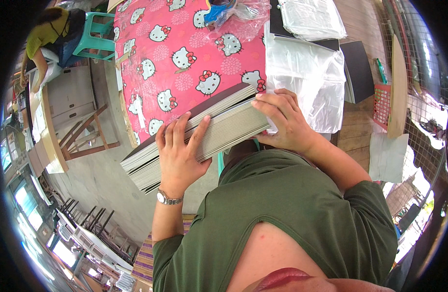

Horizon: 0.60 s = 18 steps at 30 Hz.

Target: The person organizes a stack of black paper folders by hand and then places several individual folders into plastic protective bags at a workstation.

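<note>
A thick stack of thin boards (229, 120) with pale edges and a dark top face lies slantwise across the table's near edge, close to my body. Dark gaps run between parts of the stack. My left hand (178, 153), with a metal wristwatch (168, 198) on its wrist, holds the stack left of its middle, fingers over the edges. At the right end, my right hand (285, 119) grips the stack, fingers over the upper corner and thumb lower down. Underneath is a pink table cover (185, 78) with a cartoon cat print. Clear plastic sheets (311, 73) lie just beyond my right hand.
More plastic bags (311, 18) sit at the back right, beside another dark-faced stack (358, 70). A blue tape roll (219, 10) is at the far edge. A red basket (381, 104) stands right. Left are a green stool (95, 36) and a person in yellow (46, 36).
</note>
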Available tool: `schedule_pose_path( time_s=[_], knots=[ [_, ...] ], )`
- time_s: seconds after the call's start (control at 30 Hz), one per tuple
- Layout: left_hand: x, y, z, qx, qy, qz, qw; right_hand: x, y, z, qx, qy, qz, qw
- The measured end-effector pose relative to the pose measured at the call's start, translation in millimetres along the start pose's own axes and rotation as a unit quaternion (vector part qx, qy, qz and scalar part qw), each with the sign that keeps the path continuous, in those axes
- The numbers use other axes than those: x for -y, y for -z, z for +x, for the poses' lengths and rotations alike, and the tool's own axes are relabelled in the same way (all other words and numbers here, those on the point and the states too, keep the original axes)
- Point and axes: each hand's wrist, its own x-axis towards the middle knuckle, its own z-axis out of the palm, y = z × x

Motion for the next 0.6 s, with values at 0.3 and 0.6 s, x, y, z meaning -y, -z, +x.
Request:
schedule_pose_path(
  time_s=[0.3, 0.6],
  knots=[
    [-0.1, 0.6, 0.5, -0.006, 0.003, -0.004, 1.000, 6.5, 5.1, 4.8, 0.035, -0.043, 0.019, 0.998],
    [-4.0, -1.0, -2.3, 0.000, 0.012, -0.006, 1.000, 2.1, -1.2, -10.6, 0.019, -0.017, -0.015, 1.000]
  ],
)
